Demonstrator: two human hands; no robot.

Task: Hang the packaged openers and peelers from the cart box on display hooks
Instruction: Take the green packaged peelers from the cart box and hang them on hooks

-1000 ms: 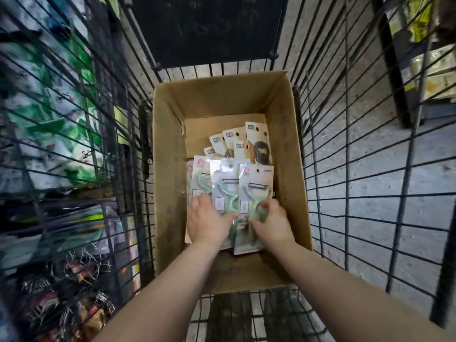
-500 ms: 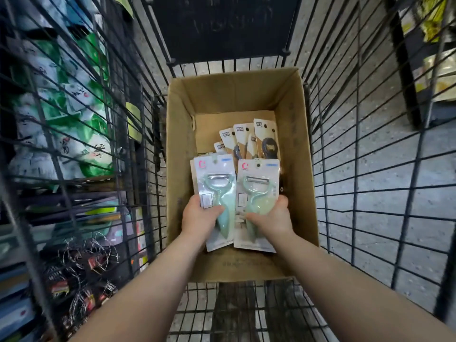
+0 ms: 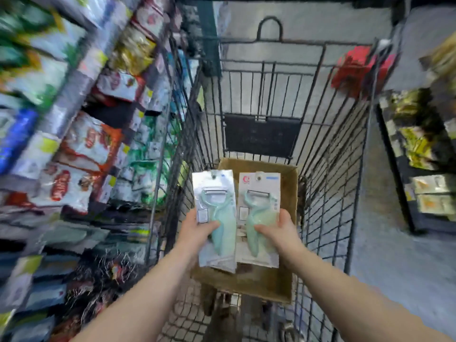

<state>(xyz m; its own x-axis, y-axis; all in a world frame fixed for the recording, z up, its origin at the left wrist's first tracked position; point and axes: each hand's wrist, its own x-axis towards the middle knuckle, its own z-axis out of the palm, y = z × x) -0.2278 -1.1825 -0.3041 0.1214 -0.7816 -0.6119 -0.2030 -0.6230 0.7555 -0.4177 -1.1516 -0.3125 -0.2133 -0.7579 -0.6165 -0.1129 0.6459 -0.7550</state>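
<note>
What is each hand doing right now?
Left hand: grips the left peeler pack.
Right hand: grips the right peeler pack.

Legible text: none. Right peeler card (image 3: 267, 191): red round logo top left, blue strip top right, both too blurred to read. Left peeler card (image 3: 213, 183): white sticker, print illegible. Shelf packets (image 3: 74, 178): red oval brand marks, lettering unreadable

Black wire cart (image 3: 330, 188) stands on a grey floor (image 3: 385, 262) in the aisle. One open brown cardboard box (image 3: 249, 285) sits on the cart's wire bottom, close to its right wall.
</note>
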